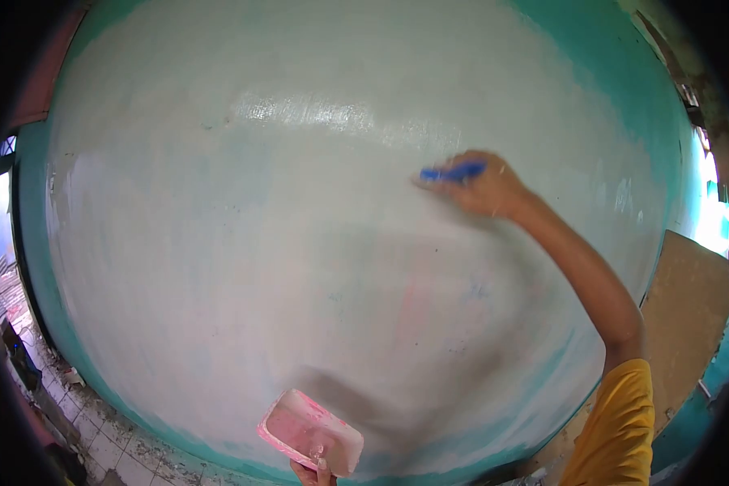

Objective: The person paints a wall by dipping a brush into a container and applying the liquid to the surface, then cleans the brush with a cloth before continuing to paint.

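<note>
My right hand (494,185) is raised to the wall, its fingers closed round the blue handle of a paintbrush (454,172). The brush end points left, at the wall, and is blurred. A wet, shiny band of paint lies on the wall (316,211) above and left of the brush. Low in the view, my left hand (314,472) grips the near edge of a pink, paint-smeared rectangular tub (344,441), tilted so that its inside shows. Whitish paint covers most of the wall, with turquoise along its edges.
A brown board (688,296) leans at the right. Dirty floor tiles (105,449) with debris run along the wall's foot at lower left. A bright doorway (2,219) stands at the far left, and a bright opening (711,202) at the far right.
</note>
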`<state>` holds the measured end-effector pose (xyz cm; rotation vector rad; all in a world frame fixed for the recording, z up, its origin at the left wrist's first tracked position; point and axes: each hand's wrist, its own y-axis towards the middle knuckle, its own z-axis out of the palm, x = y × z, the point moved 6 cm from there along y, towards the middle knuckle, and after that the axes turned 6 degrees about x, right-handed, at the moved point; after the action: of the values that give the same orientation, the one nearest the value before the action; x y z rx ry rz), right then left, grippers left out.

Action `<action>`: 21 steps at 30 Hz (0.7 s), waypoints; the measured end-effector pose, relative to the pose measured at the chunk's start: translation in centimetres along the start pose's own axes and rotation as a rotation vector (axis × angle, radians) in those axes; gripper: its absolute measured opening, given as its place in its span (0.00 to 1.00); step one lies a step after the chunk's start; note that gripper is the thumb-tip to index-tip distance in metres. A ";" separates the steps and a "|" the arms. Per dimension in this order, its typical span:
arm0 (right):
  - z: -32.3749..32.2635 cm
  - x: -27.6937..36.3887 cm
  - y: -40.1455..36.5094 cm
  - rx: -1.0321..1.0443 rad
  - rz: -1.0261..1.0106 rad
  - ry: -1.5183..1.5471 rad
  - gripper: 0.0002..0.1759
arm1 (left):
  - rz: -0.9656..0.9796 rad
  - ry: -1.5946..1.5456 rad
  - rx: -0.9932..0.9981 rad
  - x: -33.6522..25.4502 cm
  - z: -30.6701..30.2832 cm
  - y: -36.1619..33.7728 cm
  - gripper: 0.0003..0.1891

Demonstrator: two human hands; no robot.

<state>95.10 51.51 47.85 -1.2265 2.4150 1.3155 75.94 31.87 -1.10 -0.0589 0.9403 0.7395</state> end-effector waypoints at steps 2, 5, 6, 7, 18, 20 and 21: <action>-2.4 -4.2 3.7 -0.042 0.127 0.018 0.27 | -0.001 -0.003 0.001 -0.3 0.0 0.0 0.33; -7.1 -10.6 9.4 -0.260 0.228 -0.125 0.31 | 0.022 0.005 0.009 -0.8 -0.3 0.1 0.32; -9.0 -11.0 10.4 -0.356 0.251 -0.136 0.31 | 0.037 0.010 0.021 -0.9 -0.4 0.2 0.32; -10.7 -10.8 11.1 -0.355 0.287 -0.096 0.30 | 0.041 0.009 0.013 -0.9 -0.6 0.2 0.32; 2.2 4.6 2.5 0.064 -0.088 -0.106 0.21 | 0.026 -0.018 -0.030 -1.5 -1.7 0.8 0.32; 2.4 5.8 1.9 0.176 -0.069 -0.019 0.17 | 0.002 -0.002 -0.035 -0.9 -2.0 0.9 0.32; 2.8 4.8 2.5 0.124 -0.101 -0.013 0.17 | -0.012 0.019 -0.042 -0.8 -2.1 0.9 0.32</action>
<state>89.47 51.54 45.54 -1.2838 2.3521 1.1255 73.61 31.34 -1.51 -0.1088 0.9420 0.7487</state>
